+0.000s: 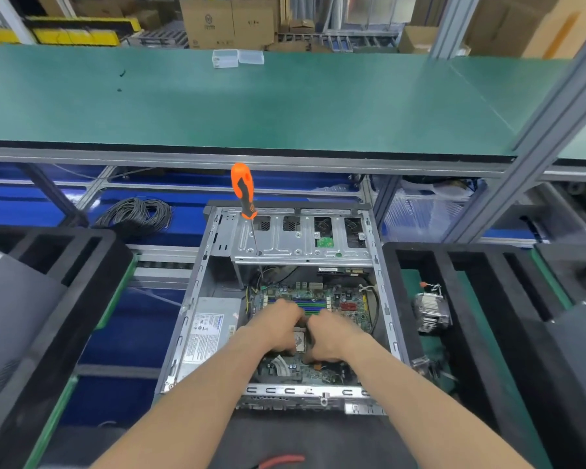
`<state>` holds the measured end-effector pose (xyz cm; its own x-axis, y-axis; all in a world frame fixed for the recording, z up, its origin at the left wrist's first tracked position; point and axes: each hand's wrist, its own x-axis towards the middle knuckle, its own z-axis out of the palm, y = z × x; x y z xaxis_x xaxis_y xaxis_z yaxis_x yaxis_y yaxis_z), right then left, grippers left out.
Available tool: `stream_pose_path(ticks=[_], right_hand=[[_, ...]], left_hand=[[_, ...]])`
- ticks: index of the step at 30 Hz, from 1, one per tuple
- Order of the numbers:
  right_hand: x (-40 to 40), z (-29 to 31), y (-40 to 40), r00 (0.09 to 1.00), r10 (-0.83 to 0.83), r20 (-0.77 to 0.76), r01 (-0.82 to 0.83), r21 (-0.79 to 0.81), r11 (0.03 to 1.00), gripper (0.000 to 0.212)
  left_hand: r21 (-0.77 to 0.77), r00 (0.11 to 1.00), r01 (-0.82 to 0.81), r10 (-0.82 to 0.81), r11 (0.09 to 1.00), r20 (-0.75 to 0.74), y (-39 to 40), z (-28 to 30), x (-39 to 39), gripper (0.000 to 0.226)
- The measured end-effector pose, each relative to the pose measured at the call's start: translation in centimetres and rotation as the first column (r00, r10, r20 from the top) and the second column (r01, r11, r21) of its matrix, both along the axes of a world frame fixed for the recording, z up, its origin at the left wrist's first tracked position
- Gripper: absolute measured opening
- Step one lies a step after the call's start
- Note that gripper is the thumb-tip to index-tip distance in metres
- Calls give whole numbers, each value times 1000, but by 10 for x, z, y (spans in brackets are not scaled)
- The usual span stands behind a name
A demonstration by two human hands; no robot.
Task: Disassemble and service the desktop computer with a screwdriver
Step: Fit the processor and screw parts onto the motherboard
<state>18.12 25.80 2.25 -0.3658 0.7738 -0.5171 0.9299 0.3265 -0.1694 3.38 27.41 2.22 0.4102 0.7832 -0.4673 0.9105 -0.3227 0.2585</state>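
**Both hands in at the CPU socket**

We've got the left hand (278,328) and right hand (332,336) curled over the processor (300,340) mid-motherboard (315,299); fingers bent round the socket area, exact pinch we can't tell; prob. working the retention. Screwdriver (246,198) parked upright in the drive cage (301,242), long axis near vertical, orange handle up, tip down; within reach. Heatsink (432,313) already out, lying in the foam tray (454,265) to our right. The case (197,299) lies open-side up.
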Motion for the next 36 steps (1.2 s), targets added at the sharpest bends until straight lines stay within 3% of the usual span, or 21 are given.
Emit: stream_pose_path(ticks=[18,27,33,36], right_hand=[[1,3,-1,992,-105,-71,104,-17,994,43],[6,13,1,985,-78,-153,109,210,972,17],[7,10,2,983,-116,-144,157,314,936,29],[7,9,2,983,-144,-115,176,346,922,37]], left_hand=[[74,1000,27,-28,997,7,-3,-8,3,55],[51,1000,3,-2,999,-31,-3,-10,2,41],[14,999,-34,34,999,-27,-1,-14,2,65],[21,998,-55,56,998,-26,-2,-12,2,66]])
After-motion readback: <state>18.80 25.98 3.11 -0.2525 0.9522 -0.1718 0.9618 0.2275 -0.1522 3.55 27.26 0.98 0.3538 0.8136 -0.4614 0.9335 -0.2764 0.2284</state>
